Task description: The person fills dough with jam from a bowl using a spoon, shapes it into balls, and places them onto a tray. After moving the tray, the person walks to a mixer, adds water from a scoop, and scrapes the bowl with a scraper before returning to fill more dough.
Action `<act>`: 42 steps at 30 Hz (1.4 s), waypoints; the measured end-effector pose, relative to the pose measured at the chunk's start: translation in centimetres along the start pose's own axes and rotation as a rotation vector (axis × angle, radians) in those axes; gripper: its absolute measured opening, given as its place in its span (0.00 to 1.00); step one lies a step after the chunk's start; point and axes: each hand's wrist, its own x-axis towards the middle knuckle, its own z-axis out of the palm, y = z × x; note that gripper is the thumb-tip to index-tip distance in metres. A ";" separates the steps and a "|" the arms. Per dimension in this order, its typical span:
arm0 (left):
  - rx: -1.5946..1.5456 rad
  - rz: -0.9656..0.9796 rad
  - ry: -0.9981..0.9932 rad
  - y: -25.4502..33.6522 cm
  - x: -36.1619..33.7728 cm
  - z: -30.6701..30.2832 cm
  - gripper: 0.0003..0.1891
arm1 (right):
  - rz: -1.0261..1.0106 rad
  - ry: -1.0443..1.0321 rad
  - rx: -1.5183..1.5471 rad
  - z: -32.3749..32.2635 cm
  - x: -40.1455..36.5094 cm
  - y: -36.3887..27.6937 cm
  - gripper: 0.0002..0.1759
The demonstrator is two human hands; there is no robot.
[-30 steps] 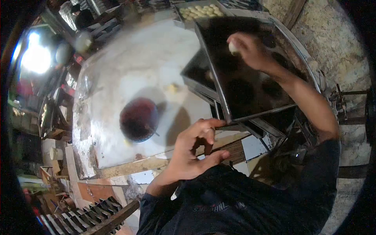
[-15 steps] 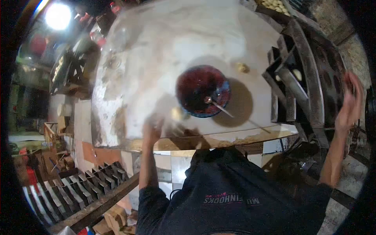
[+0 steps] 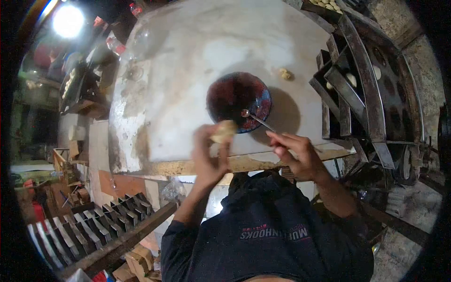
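A round bowl (image 3: 221,96) with dark red contents and a blue-speckled inside stands on the pale table. At its near left edge my left hand (image 3: 210,152) is closed around a pale dough piece (image 3: 224,132), slightly blurred. My right hand (image 3: 297,152), to the right of the bowl, pinches the handle of a metal spoon (image 3: 260,121). The spoon's round tip is inside the bowl. A small lump of dough (image 3: 285,74) lies on the table beyond the bowl, to the right.
Dark metal trays (image 3: 371,84) are stacked at the right edge of the table (image 3: 183,61), with pale pieces inside. A rack of metal strips (image 3: 94,225) is at lower left. Plastic bottles (image 3: 115,45) lie at the upper left. The table's worn near edge (image 3: 188,167) runs before the body.
My left hand has lifted the dough off the table beside the bowl. My right hand has come in from the trays at the right and taken hold of the spoon.
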 end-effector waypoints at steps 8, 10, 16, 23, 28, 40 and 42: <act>-0.585 -0.164 -0.164 7.2 -2.0 8.3 0.40 | -0.452 0.316 0.068 -2.9 -0.8 -0.4 0.29; -0.476 -0.143 0.064 8.5 -2.9 9.8 0.23 | -0.447 0.331 0.051 -2.7 -1.9 -1.5 0.24; -0.020 0.181 0.001 10.3 -7.1 11.0 0.29 | -0.293 0.504 0.259 -1.1 -5.3 -2.1 0.14; -0.245 -0.324 -0.016 9.4 -10.6 4.7 0.22 | -0.347 0.397 0.019 7.3 -2.3 -2.5 0.10; -0.836 -0.485 0.282 7.4 -15.0 -3.0 0.18 | -0.401 0.340 0.068 14.9 -1.1 -5.1 0.12; -1.274 -0.616 -0.174 1.3 -14.9 -8.4 0.28 | 0.057 0.281 -0.769 7.8 1.8 4.5 0.13; -1.092 -0.605 -0.130 1.2 -13.5 -8.6 0.28 | 0.141 0.310 -0.853 5.5 3.8 7.2 0.12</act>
